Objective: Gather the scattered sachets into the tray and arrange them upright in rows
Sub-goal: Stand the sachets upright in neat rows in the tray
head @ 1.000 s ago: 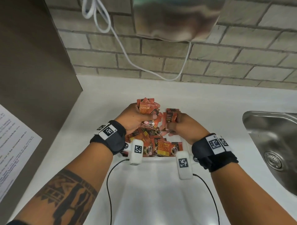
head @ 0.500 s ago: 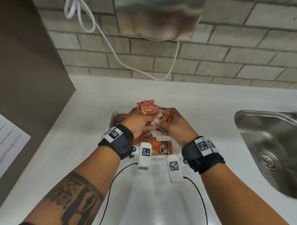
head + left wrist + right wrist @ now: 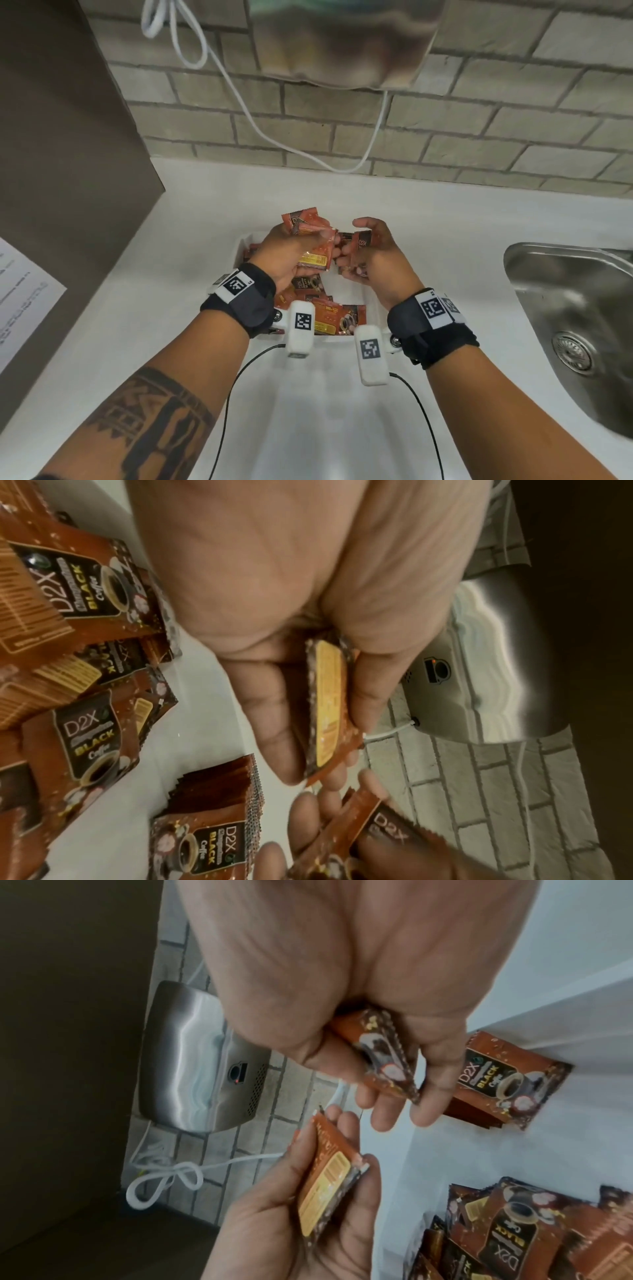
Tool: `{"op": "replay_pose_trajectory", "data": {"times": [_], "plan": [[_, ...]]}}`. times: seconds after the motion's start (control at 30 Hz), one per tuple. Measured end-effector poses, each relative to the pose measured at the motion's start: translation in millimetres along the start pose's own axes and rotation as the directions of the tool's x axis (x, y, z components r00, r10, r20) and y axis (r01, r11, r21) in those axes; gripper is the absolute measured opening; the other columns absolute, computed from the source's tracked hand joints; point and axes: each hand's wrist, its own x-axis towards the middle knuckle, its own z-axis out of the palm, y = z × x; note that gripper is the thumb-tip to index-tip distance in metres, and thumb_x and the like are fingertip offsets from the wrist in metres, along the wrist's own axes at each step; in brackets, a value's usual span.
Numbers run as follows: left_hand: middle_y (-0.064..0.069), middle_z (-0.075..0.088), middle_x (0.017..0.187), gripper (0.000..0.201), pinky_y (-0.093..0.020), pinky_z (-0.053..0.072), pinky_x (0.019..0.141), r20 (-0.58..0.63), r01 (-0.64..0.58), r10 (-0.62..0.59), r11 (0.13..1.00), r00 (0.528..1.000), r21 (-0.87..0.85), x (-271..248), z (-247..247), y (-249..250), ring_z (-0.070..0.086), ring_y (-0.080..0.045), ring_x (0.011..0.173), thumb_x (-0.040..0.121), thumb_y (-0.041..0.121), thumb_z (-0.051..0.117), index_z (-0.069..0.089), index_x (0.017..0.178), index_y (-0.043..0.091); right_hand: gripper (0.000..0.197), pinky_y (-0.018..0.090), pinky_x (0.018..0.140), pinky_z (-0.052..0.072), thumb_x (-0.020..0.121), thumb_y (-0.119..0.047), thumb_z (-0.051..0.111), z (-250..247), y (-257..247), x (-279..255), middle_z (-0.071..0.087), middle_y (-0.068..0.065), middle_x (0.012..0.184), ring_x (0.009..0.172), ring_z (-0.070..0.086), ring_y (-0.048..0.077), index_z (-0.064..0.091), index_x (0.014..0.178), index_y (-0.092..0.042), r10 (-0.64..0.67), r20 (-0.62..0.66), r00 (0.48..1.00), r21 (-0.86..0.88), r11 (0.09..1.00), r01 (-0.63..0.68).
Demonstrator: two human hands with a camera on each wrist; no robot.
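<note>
Above the white tray (image 3: 240, 247), my left hand (image 3: 301, 246) grips a small stack of orange-brown coffee sachets (image 3: 307, 226); in the left wrist view this stack (image 3: 325, 704) sits edge-on between thumb and fingers. Just to its right, my right hand (image 3: 356, 250) pinches another sachet (image 3: 362, 241), seen folded in its fingers (image 3: 380, 1058). The hands are close, a little apart. Loose sachets (image 3: 330, 315) lie jumbled in the tray's near-left part. A short row of sachets (image 3: 507, 1085) stands upright against a tray wall.
A steel sink (image 3: 565, 308) lies at the right. A steel hand dryer (image 3: 342, 41) hangs on the brick wall, with a white cable (image 3: 239, 102) looping down. A brown panel (image 3: 68, 137) and a printed sheet (image 3: 20, 291) stand at the left.
My hands came together over the tray, then parted slightly. Both hold sachets throughout; the left hand's stack stays raised above the tray.
</note>
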Motion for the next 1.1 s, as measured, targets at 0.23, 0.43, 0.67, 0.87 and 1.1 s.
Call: {"op": "replay_pose_trajectory", "data": {"times": [0.23, 0.43, 0.67, 0.87, 1.1], "plan": [[-0.012, 0.075, 0.111, 0.023, -0.051, 0.058, 0.089, 0.046, -0.005, 0.003, 0.999, 0.999, 0.041, -1, -1, 1, 0.073, -0.033, 0.101, 0.094, 0.032, 0.07, 0.073, 0.112, 0.018, 0.052, 0.051, 0.074, 0.061, 0.075, -0.025, 0.087, 19, 5, 0, 0.072, 0.01, 0.086, 0.067, 0.068, 0.02, 0.058, 0.117, -0.016, -0.084, 0.029, 0.996, -0.274, 0.958, 0.088], [-0.012, 0.074, 0.114, 0.031, -0.049, 0.063, 0.073, 0.052, 0.148, -0.144, 0.986, 0.988, -0.079, 0, -5, 8, 0.074, -0.03, 0.098, 0.104, 0.038, 0.052, 0.062, 0.126, 0.018, 0.037, 0.049, 0.073, 0.059, 0.076, -0.013, 0.086, 16, 5, 3, 0.07, 0.005, 0.078, 0.063, 0.065, 0.021, 0.065, 0.107, -0.011, -0.044, -0.056, 0.997, -0.201, 0.979, 0.032], [-0.02, 0.073, 0.108, 0.03, -0.048, 0.063, 0.075, -0.055, 0.135, -0.135, 0.991, 0.989, -0.011, 7, -12, 8, 0.074, -0.037, 0.091, 0.097, 0.03, 0.066, 0.064, 0.119, 0.01, 0.03, 0.033, 0.062, 0.057, 0.077, -0.005, 0.082, 11, -1, 5, 0.072, 0.008, 0.085, 0.06, 0.063, 0.016, 0.067, 0.102, -0.012, -0.091, -0.087, 0.992, -0.234, 0.97, 0.069], [-0.011, 0.075, 0.097, 0.022, -0.043, 0.062, 0.076, -0.068, 0.176, -0.187, 0.975, 0.98, -0.138, 8, -19, 8, 0.076, -0.034, 0.089, 0.103, 0.03, 0.057, 0.061, 0.116, 0.012, 0.027, 0.026, 0.06, 0.053, 0.082, -0.001, 0.067, 3, -3, 7, 0.066, 0.001, 0.076, 0.066, 0.064, 0.012, 0.067, 0.092, -0.025, -0.355, -0.175, 0.918, -0.354, 0.893, 0.277], [-0.016, 0.074, 0.104, 0.02, -0.041, 0.063, 0.077, 0.072, 0.1, -0.092, 0.988, 0.993, -0.121, 4, -13, 14, 0.074, -0.029, 0.087, 0.101, 0.026, 0.061, 0.066, 0.112, 0.011, 0.029, 0.018, 0.069, 0.049, 0.081, -0.019, 0.08, 11, 18, 6, 0.057, -0.01, 0.089, 0.075, 0.056, 0.002, 0.076, 0.106, -0.033, -0.584, 0.135, 0.8, -0.659, 0.55, 0.513]]}}
